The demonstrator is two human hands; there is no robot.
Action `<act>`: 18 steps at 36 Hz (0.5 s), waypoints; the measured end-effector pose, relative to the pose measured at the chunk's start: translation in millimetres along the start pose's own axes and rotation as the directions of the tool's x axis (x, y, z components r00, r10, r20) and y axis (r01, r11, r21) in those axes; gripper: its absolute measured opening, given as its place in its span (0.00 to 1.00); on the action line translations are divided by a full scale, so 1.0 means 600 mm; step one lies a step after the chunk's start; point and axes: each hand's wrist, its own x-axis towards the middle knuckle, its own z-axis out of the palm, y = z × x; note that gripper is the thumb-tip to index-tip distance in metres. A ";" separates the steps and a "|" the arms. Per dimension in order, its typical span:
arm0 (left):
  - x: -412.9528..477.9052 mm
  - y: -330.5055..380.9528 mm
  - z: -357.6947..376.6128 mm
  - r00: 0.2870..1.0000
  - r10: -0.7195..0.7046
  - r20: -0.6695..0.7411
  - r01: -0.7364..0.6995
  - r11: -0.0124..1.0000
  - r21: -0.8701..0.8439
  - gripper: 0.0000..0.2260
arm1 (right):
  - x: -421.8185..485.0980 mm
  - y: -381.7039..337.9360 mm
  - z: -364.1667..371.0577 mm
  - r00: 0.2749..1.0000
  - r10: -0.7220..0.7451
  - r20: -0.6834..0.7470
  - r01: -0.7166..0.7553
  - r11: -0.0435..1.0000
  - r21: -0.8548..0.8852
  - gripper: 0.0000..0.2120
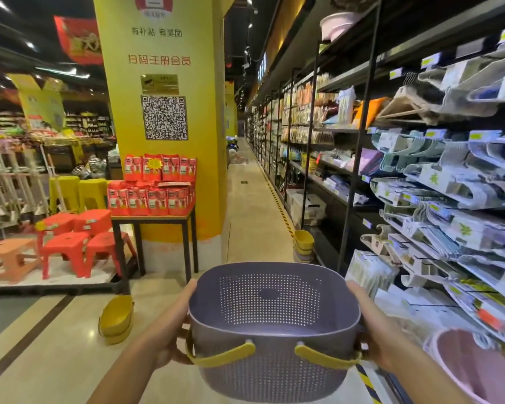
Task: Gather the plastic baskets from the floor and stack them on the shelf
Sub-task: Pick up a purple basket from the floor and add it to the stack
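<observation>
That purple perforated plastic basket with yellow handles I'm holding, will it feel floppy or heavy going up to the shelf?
Probably light: the purple perforated plastic basket is empty and full of holes. Likely stiff, since it keeps its shape between the left hand and right hand. Its yellow handles hang loose, so they may swing.

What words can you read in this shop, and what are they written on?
"有补贴 有奖励": red letters high on the yellow pillar.
"扫码注册会员": red letters on the same pillar, above the QR code.
Gold plaque: too blurred to read.
Red banner: characters blurred and cut off.
Shelf price tags and red packs: too small to read.
Purple basket: no writing seen.
</observation>
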 end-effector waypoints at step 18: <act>0.243 0.194 0.065 0.994 0.076 -0.079 -0.086 0.987 -0.134 0.21 | 0.326 -0.210 -0.013 0.996 -0.031 0.082 0.036 0.997 -0.061 0.42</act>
